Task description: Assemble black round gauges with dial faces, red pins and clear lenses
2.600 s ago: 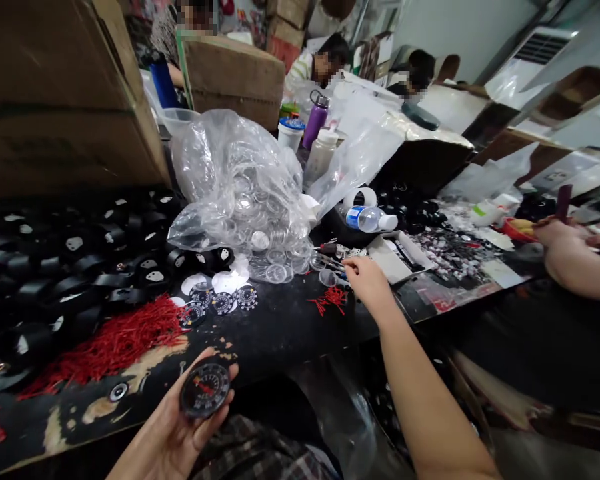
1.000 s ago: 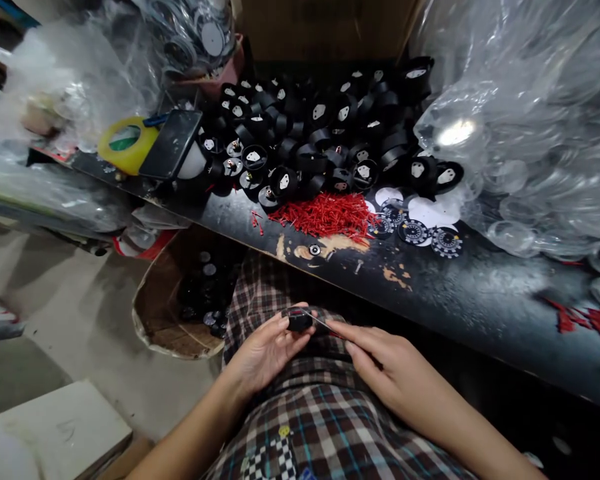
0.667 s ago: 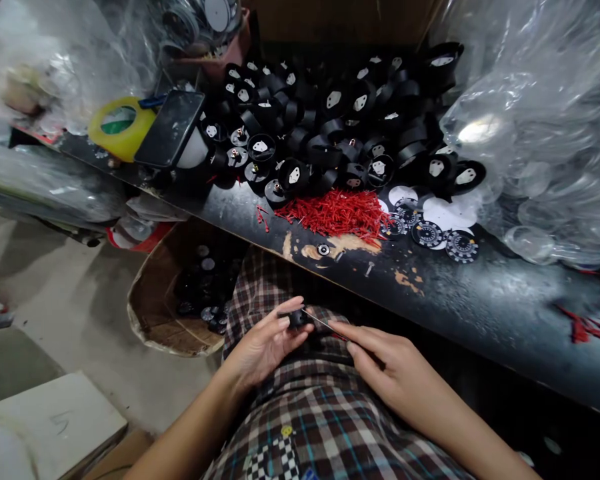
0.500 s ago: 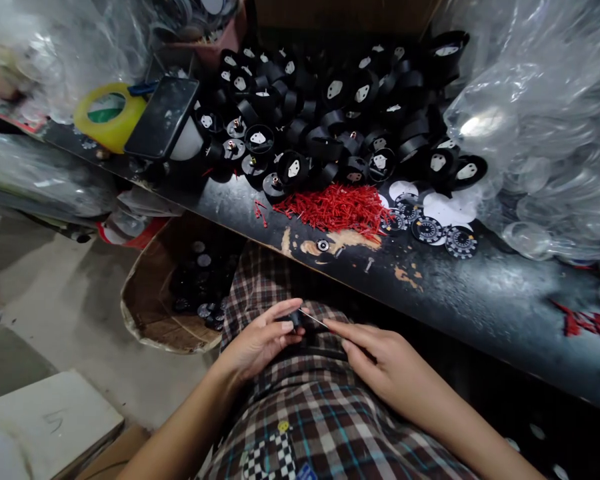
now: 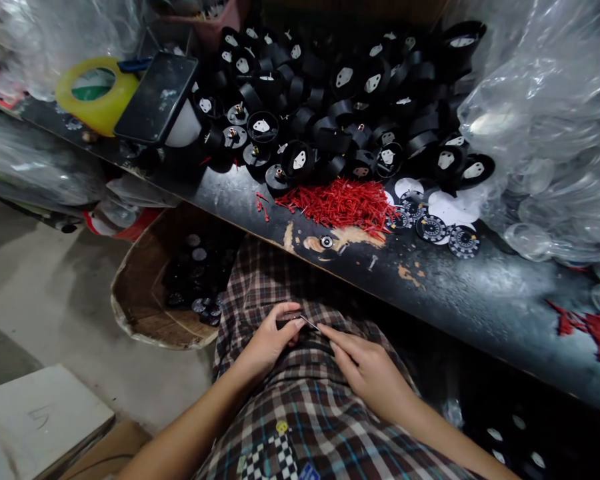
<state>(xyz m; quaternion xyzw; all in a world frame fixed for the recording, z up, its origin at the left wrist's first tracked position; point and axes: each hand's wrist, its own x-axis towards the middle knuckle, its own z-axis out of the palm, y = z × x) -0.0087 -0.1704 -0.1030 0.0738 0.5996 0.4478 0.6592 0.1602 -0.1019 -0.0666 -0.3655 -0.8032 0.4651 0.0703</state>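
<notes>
Both hands rest on my lap over a plaid cloth point(image 5: 305, 407), below the black table edge point(image 5: 430, 293). My left hand point(image 5: 270, 337) is curled round a small black round gauge part, mostly hidden by the fingers. My right hand point(image 5: 365, 367) pinches a thin metal tool point(image 5: 310, 323) whose tip points at the part in the left hand. On the table above lie a heap of red needles point(image 5: 343, 200), several printed dial faces point(image 5: 433, 227) and a pile of black gauge housings point(image 5: 330, 107).
A clear plastic bag of transparent lenses point(image 5: 545, 133) fills the right of the table. A yellow tape roll point(image 5: 93, 90) and a phone point(image 5: 155, 97) lie at the left. A cardboard box point(image 5: 170, 293) with finished black parts stands on the floor by my left knee.
Earlier my left hand held a gauge face-up while the right reached across the table. Both hands have come down to my lap, with the tool brought against the part; the view tilted down.
</notes>
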